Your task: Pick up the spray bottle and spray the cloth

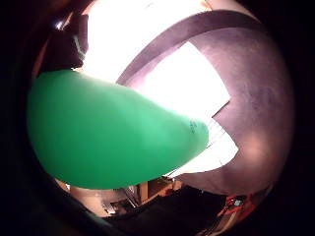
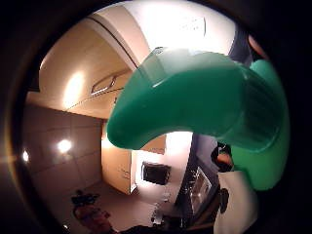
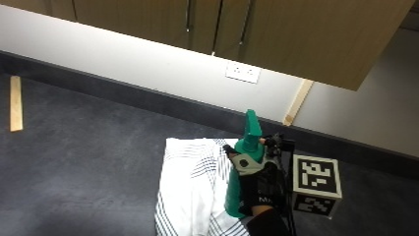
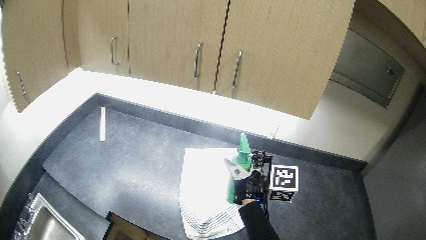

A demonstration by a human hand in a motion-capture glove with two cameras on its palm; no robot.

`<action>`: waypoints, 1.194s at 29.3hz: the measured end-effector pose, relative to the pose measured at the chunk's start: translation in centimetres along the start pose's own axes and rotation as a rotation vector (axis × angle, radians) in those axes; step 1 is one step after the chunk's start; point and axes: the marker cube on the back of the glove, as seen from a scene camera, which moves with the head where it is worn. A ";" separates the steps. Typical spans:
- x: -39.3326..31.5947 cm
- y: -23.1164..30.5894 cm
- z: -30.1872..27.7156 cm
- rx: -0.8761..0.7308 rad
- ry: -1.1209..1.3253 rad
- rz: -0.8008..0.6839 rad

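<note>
above the dark worktop [image 3: 78, 162] we see the gloved right hand [image 3: 256, 189] with its fingers [image 3: 235, 158] curled round the green spray bottle [image 3: 243, 162], holding it upright with its nozzle pointing up past the fingers. just beside the fingers, the white striped cloth [image 3: 190, 187] lies flat on the worktop, partly under the bottle.

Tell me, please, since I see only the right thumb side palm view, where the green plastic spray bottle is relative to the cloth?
Observer: The green plastic spray bottle is over the right edge of the white striped cloth, in the outside view.
Operator: Is the hand holding it?
Observer: Yes, the black-gloved right hand grips the bottle's body.
Operator: Which way does the bottle point?
Observer: Its narrow top points toward the white back wall.
</note>
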 end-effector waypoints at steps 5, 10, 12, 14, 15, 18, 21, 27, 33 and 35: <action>-1.2 0.5 1.2 -0.021 -0.044 -0.037; -2.3 0.9 3.7 -0.070 -0.082 -0.084; -2.9 1.4 5.1 -0.095 -0.104 -0.093; -3.7 1.8 6.5 -0.123 -0.132 -0.102; -4.1 1.9 7.3 -0.136 -0.147 -0.106; -5.1 2.1 9.4 -0.165 -0.184 -0.128; -5.4 1.8 10.9 -0.181 -0.205 -0.148; -3.4 1.6 11.1 -0.195 -0.232 -0.128; 3.4 2.7 10.8 -0.213 -0.200 -0.053; 5.1 3.4 10.8 -0.211 -0.194 -0.023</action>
